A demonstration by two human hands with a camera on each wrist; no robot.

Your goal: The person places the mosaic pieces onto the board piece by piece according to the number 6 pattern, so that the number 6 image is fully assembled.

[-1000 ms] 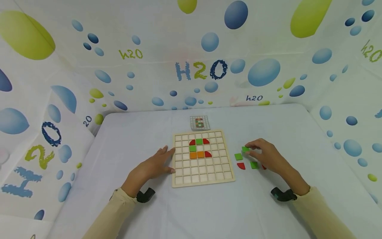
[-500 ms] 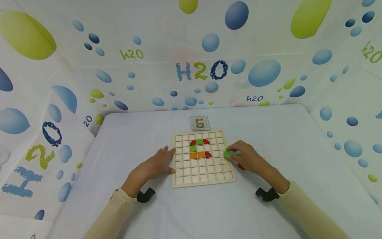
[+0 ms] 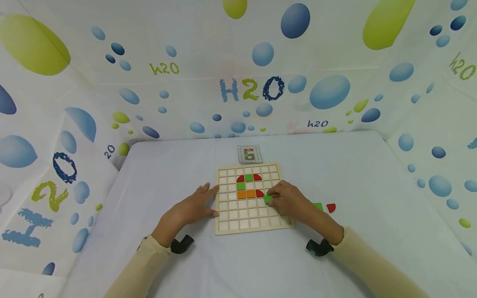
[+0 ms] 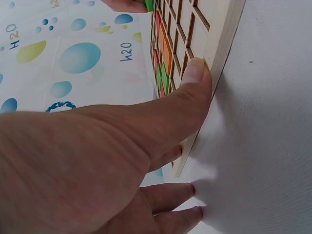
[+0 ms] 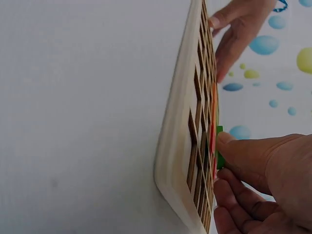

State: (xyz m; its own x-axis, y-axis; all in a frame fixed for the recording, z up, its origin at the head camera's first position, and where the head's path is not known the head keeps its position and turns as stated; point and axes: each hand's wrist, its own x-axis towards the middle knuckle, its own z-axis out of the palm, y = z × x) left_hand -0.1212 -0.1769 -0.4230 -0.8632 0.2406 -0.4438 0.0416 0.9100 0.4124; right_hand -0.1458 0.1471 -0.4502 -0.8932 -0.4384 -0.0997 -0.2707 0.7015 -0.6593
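Observation:
A square wooden grid board lies on the white table, with red, green and orange tiles set in some of its squares. My right hand pinches a green square tile between thumb and fingers, close over the board beside a red quarter-round tile. In the right wrist view that green tile shows under the thumb. My left hand rests at the board's left edge with fingers spread. Its thumb touches the wooden rim in the left wrist view.
A small card with a coloured grid pattern lies behind the board. Right of the board are a loose green tile and a red quarter-round tile, partly beside my right forearm. A printed cloth backdrop rises behind the table.
My right hand has picked up a green tile from the loose pieces on the right and carried it left over the board. The left hand has stayed at the board's edge.

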